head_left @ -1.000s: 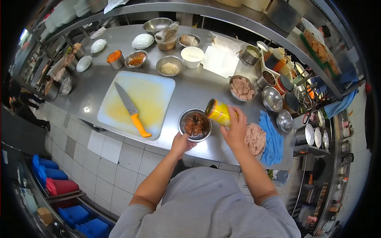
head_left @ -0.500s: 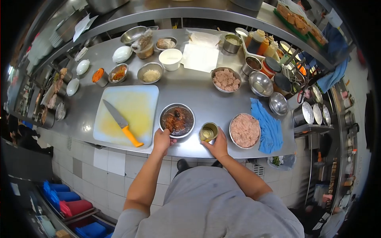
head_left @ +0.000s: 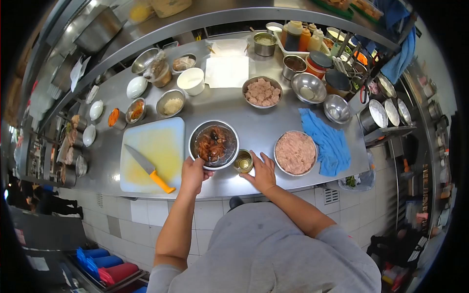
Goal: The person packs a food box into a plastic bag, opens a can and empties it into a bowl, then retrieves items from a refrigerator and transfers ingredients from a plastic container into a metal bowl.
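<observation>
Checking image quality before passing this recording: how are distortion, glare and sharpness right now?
Head view: strong wide-angle bending, the overhead shelf curving, corners black; head view: the white sheet looks blown out, with glare on the steel table; head view: left hand and right hand fairly sharp, far-right shelving stretched and soft.

l grip (head_left: 194, 175) on s/steel bowl (head_left: 237, 140), r grip (head_left: 259, 171) by tin (head_left: 243, 162)
</observation>
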